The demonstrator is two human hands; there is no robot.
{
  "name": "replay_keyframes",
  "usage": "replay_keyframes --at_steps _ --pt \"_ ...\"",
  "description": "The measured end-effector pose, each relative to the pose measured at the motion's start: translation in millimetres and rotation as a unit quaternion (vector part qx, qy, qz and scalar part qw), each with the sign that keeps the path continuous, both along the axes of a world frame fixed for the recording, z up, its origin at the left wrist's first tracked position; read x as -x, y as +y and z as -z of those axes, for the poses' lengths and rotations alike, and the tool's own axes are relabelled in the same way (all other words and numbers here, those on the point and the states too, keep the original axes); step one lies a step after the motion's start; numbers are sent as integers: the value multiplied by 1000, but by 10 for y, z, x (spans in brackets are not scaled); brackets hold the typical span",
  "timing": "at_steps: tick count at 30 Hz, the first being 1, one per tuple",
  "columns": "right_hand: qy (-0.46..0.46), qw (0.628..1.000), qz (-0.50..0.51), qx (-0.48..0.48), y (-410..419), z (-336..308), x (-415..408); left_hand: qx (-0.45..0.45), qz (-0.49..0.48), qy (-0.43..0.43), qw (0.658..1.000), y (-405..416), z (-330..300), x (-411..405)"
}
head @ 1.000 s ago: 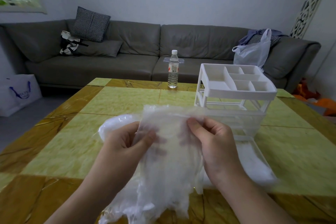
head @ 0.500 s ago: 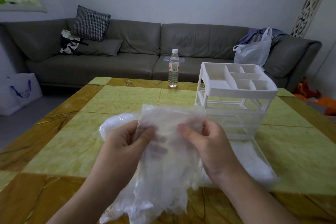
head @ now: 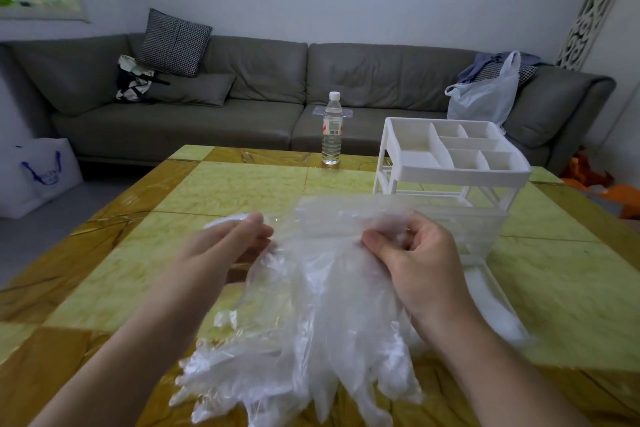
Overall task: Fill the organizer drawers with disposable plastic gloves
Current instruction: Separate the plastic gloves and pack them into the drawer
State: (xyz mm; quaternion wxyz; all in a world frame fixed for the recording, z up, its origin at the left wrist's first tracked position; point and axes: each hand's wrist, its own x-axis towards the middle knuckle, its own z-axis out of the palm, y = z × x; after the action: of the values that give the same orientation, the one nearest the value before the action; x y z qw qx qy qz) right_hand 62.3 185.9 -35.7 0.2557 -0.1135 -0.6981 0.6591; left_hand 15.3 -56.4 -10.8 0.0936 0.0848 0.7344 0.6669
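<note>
Two hands — right hand (head: 412, 263) pinching gloves (head: 311, 305), blurred left hand (head: 221, 250) grip unclear.

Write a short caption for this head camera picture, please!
Both hands hold clear plastic gloves beside a white organizer.

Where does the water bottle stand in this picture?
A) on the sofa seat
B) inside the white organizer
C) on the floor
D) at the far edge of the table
D: the water bottle stands upright on the table at its far edge, left of the white organizer.
</note>
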Motion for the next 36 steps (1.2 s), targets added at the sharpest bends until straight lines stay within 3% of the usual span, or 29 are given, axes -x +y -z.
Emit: replay_keyframes --at_steps 2,4,14,19,23,29,36 --pt "-14 1000 -16 1 -44 27 2 50 80 -28 995 50 17 -65" --pt "-23 999 -22 -21 -86 54 15 73 94 -30 992 147 60 -117" --pt "-3 1000 12 6 52 -25 -15 30 -33 47 998 47 54 3" --pt "1 1000 18 15 53 -27 -11 110 -104 221 964 38 -20 -107" --pt "0 999 17 -31 36 -13 -24 114 51 113 986 218 -11 -222" --pt "1 998 7 -63 1 42 -7 45 64 5 997 266 120 -192" --pt "4 998 5 -61 32 -2 -29 -5 110 -20 994 101 27 -93"
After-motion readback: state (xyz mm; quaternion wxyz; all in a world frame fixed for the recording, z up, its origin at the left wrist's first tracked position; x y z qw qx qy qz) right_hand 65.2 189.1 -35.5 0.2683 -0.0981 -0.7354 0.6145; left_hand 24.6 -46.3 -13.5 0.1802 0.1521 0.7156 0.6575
